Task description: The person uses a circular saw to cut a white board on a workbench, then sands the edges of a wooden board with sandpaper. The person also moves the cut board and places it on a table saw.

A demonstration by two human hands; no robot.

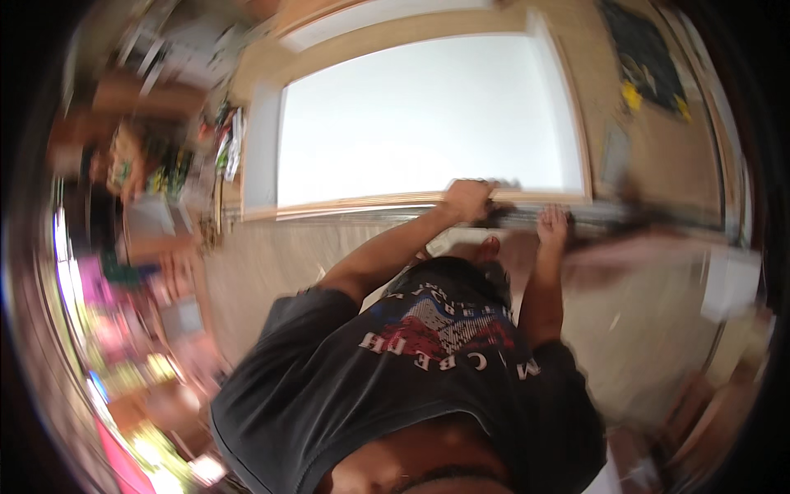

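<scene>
A large, shallow white-lined box with thin wooden edges [428,107] lies in front of me. My left hand [469,200] is closed at its near edge, the knuckles over the wooden rim. Something dark and smeared by motion shows just right of that hand; its kind cannot be told. My right hand [553,224] is a little further right and nearer to me, with its fingers curled in beside the same near edge. What it grips, if anything, is hidden by blur.
The box rests on a brown wooden worktop [671,160]. A dark sheet with yellow patches [646,62] lies at the far right. Blurred bundled items [230,144] stand left of the box. A pale floor [271,255] lies below the bench, with a white block-like object [731,284] at right.
</scene>
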